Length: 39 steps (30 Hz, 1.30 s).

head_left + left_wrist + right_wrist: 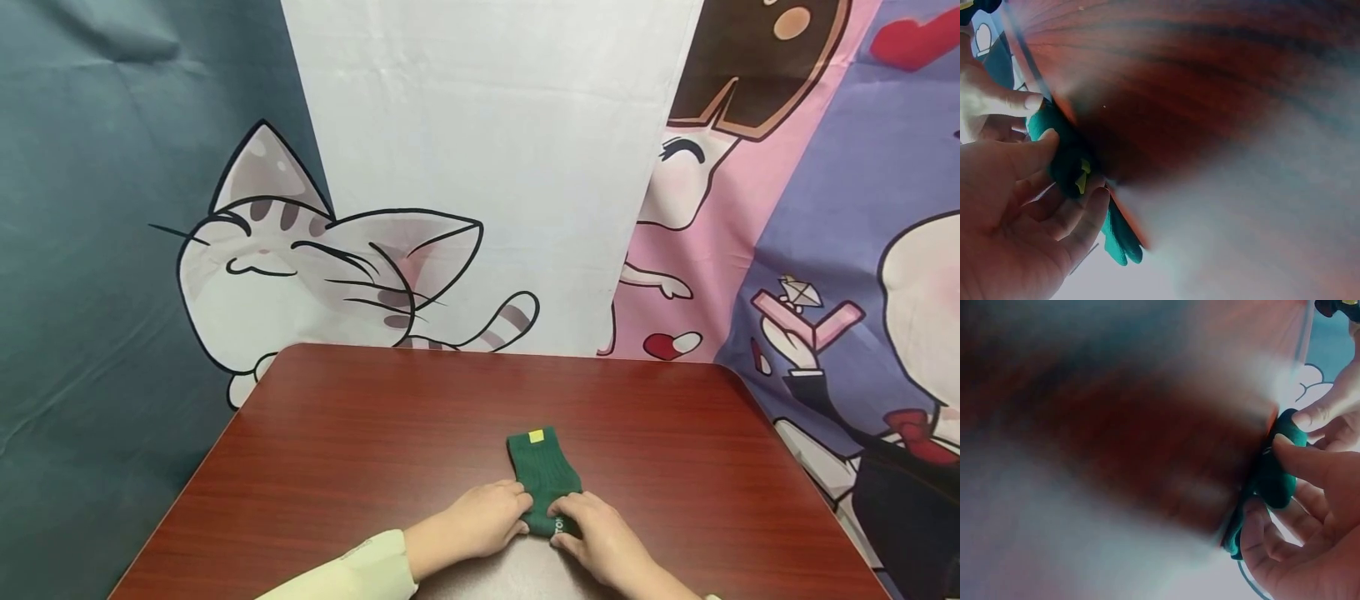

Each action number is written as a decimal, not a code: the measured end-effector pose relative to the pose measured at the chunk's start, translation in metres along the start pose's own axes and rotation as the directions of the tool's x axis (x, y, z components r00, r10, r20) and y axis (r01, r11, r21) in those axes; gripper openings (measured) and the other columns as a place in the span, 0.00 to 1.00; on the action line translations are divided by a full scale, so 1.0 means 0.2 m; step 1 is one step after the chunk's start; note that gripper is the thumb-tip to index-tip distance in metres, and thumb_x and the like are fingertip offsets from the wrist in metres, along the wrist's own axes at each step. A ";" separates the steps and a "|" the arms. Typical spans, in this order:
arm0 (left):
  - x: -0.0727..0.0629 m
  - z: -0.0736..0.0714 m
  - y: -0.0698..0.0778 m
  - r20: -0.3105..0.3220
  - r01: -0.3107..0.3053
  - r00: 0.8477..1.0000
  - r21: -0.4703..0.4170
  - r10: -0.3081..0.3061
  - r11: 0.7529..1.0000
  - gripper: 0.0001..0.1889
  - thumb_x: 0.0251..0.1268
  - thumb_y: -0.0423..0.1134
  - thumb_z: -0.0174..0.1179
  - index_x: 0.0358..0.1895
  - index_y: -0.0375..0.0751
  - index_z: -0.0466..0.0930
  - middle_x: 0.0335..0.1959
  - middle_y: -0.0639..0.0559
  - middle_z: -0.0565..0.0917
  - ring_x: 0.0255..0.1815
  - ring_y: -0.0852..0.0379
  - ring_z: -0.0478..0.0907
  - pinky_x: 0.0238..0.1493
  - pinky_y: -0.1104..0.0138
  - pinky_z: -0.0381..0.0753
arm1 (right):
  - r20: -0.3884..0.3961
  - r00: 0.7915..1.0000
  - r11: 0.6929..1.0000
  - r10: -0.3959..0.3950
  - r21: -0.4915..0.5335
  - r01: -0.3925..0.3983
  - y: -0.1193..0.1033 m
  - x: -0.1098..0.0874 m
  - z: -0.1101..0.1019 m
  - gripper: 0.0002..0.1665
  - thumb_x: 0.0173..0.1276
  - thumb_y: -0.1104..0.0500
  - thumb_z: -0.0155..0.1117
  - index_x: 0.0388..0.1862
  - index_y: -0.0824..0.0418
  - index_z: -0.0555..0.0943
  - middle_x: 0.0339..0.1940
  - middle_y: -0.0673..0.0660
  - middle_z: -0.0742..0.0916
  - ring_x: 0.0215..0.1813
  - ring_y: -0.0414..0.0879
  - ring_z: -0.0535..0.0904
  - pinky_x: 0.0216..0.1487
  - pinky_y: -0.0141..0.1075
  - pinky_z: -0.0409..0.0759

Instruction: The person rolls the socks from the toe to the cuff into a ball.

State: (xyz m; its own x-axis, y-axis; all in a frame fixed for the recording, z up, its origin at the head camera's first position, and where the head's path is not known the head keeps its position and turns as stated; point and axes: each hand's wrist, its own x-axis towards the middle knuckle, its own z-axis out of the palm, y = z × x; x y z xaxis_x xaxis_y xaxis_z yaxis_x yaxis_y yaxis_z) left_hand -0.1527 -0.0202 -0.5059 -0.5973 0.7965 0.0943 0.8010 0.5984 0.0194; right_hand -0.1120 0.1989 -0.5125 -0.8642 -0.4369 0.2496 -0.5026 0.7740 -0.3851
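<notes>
A pair of dark green ribbed socks (547,467) lies on the table, its cuff end pointing away from me with a small yellow patch on it. The near end is folded over into a thick roll, where pale lettering shows. My left hand (487,518) grips the left side of that roll, and my right hand (603,537) grips the right side. In the left wrist view, the thumb presses on the rolled socks (1063,140), with the fingers behind. The right wrist view shows the right thumb and fingers around the bulging green roll (1277,478). Two layers hang together at the far end.
The reddish-brown wooden table (375,417) has rounded far corners. Behind it hangs a cloth backdrop (487,125) printed with a cartoon cat and cartoon figures. A pale green sleeve (360,571) covers the left forearm.
</notes>
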 end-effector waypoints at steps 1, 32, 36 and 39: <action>0.00 0.00 0.00 0.001 0.001 1.000 -0.001 -0.001 1.000 0.08 0.68 0.49 0.65 0.39 0.50 0.80 0.35 0.61 0.79 0.40 0.65 0.78 0.43 0.71 0.79 | -0.007 1.000 1.000 -0.001 -0.001 0.001 0.00 0.00 0.00 0.16 0.53 0.56 0.81 0.40 0.50 0.84 0.37 0.40 0.85 0.42 0.36 0.80 0.42 0.38 0.82; -0.03 -0.01 -0.01 -0.072 0.078 0.993 -0.186 -0.093 0.979 0.12 0.68 0.49 0.65 0.51 0.54 0.83 0.42 0.61 0.81 0.42 0.65 0.75 0.43 0.73 0.77 | 0.218 0.963 0.973 0.159 0.132 -0.190 -0.02 0.04 -0.05 0.03 0.71 0.60 0.65 0.38 0.55 0.79 0.33 0.45 0.76 0.34 0.34 0.69 0.35 0.36 0.73; -0.03 -0.01 -0.01 -0.071 0.078 0.993 -0.172 -0.091 0.982 0.15 0.62 0.51 0.70 0.49 0.55 0.83 0.40 0.62 0.80 0.40 0.66 0.74 0.41 0.73 0.77 | 0.217 0.964 0.974 0.152 0.131 -0.183 -0.02 0.04 -0.05 0.05 0.70 0.62 0.65 0.36 0.55 0.77 0.32 0.46 0.74 0.33 0.33 0.67 0.33 0.35 0.72; -0.03 0.00 0.00 -0.072 0.075 0.994 -0.157 -0.088 0.985 0.13 0.61 0.48 0.71 0.47 0.54 0.84 0.39 0.62 0.80 0.40 0.66 0.75 0.40 0.73 0.78 | 0.214 0.965 0.975 0.150 0.131 -0.180 -0.03 0.04 -0.05 0.05 0.70 0.63 0.64 0.37 0.55 0.76 0.32 0.45 0.74 0.33 0.33 0.66 0.33 0.35 0.71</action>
State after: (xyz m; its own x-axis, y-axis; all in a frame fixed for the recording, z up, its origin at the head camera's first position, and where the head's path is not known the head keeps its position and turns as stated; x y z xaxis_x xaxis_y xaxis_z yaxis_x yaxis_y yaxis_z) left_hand -0.1496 -0.0247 -0.5058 -0.6606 0.7326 0.1639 0.7502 0.6357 0.1820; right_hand -0.1162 0.1960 -0.4995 -0.9148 -0.4039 -0.0069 -0.3373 0.7731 -0.5371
